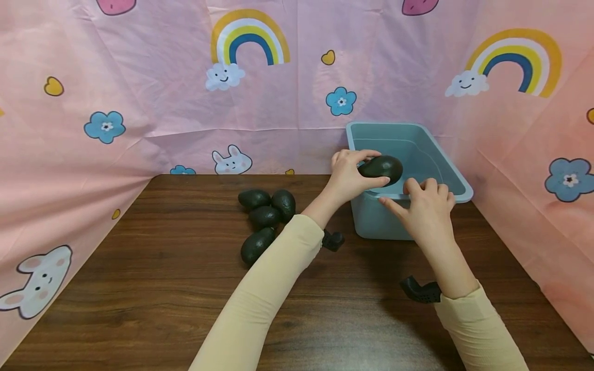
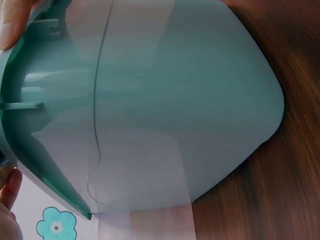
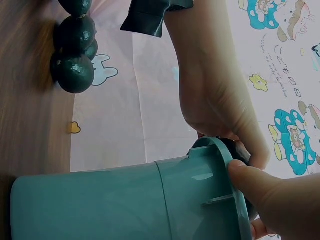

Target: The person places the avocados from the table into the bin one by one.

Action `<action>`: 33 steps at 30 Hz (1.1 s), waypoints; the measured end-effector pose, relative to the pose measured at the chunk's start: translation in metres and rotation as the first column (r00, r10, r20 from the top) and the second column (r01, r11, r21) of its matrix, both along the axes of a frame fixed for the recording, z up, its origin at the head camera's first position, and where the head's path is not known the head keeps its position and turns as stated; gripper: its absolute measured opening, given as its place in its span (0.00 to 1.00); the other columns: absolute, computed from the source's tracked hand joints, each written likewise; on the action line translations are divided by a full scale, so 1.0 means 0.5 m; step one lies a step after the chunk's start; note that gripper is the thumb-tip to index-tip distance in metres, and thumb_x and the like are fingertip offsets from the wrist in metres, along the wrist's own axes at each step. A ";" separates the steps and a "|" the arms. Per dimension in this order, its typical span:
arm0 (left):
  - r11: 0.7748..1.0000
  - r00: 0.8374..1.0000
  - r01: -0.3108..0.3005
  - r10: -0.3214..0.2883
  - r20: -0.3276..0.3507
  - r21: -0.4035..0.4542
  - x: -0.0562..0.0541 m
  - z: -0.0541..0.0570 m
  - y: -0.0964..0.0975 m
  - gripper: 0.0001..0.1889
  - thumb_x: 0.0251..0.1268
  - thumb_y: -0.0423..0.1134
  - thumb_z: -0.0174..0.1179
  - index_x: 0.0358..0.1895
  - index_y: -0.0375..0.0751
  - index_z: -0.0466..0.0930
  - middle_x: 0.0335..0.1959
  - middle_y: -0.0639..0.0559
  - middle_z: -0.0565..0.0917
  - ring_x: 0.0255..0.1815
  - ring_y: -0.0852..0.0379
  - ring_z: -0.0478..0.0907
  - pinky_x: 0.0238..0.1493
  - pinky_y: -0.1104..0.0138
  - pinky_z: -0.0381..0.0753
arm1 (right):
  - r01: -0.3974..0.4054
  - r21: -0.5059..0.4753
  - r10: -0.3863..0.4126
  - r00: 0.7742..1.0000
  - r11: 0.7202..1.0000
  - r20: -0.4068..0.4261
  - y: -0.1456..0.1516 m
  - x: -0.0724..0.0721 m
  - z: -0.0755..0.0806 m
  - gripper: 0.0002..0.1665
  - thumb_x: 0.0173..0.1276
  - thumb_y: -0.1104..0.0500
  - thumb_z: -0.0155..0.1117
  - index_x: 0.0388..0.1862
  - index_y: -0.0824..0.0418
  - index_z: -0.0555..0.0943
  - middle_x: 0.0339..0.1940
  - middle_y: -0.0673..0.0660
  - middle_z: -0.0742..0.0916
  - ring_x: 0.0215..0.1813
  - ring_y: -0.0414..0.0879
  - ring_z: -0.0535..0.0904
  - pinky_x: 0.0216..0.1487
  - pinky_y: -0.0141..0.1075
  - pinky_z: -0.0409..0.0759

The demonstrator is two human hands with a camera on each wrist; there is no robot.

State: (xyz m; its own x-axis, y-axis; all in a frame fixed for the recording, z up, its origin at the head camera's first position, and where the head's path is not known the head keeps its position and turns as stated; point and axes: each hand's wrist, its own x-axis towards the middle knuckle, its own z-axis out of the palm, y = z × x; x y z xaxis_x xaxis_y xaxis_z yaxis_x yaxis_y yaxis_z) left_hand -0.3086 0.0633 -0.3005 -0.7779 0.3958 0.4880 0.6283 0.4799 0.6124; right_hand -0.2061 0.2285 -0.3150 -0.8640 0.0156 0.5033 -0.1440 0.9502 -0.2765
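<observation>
In the head view, my left hand (image 1: pixel 348 172) grips a dark green avocado (image 1: pixel 389 169) between thumb and fingers, over the near left part of a blue-green plastic bin (image 1: pixel 382 219). My right hand (image 1: pixel 429 211) is at the bin's near rim, its thumb on the outer side and its bent fingers over the inside. The right wrist view shows the right thumb (image 3: pixel 242 175) against the rim, with the held avocado (image 3: pixel 235 148) partly hidden behind it. In the left wrist view, the bin's side wall (image 2: pixel 190 100) fills most of the picture.
Several more avocados (image 1: pixel 264 217) lie in a cluster on the dark wooden table (image 1: pixel 185 293), left of the bin; the left sleeve overlaps the nearest. A pink patterned cloth (image 1: pixel 297 103) hangs behind and at both sides. Black wrist-worn devices (image 1: pixel 421 290) jut out beside the forearms.
</observation>
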 end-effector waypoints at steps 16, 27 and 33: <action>0.992 0.998 -0.054 0.053 -0.015 -0.115 -0.005 0.003 0.019 0.32 0.49 0.62 0.69 0.60 0.58 0.77 0.49 0.60 0.79 0.49 0.60 0.63 0.65 0.62 0.46 | 0.000 -0.004 0.000 1.000 1.000 0.003 -0.001 0.002 0.001 0.30 0.60 0.38 0.67 0.34 0.64 0.70 0.42 0.71 0.71 0.45 0.70 0.63 0.50 0.67 0.56; 0.986 0.998 -0.062 0.061 -0.010 -0.155 -0.005 -0.007 0.027 0.33 0.51 0.64 0.66 0.63 0.59 0.75 0.49 0.61 0.78 0.49 0.61 0.62 0.64 0.62 0.48 | -0.001 -0.007 0.001 1.000 1.000 0.017 -0.001 0.002 0.002 0.30 0.61 0.37 0.66 0.34 0.63 0.71 0.43 0.71 0.71 0.46 0.69 0.63 0.51 0.67 0.56; 0.981 0.998 -0.064 0.066 0.005 -0.183 -0.007 -0.011 0.029 0.35 0.51 0.66 0.65 0.64 0.60 0.75 0.51 0.62 0.78 0.47 0.62 0.62 0.64 0.62 0.47 | -0.006 -0.003 0.006 1.000 1.000 0.004 -0.001 0.004 0.003 0.30 0.60 0.38 0.67 0.34 0.63 0.71 0.42 0.71 0.71 0.45 0.70 0.63 0.50 0.67 0.57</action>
State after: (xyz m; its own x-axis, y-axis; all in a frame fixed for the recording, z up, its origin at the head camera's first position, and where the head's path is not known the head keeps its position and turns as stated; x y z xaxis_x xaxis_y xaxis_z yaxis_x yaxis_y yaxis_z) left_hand -0.3123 0.0777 -0.3058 -0.8096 0.4260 0.4038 0.5862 0.6237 0.5172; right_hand -0.2043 0.2281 -0.3136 -0.8660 0.0123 0.4998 -0.1481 0.9485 -0.2799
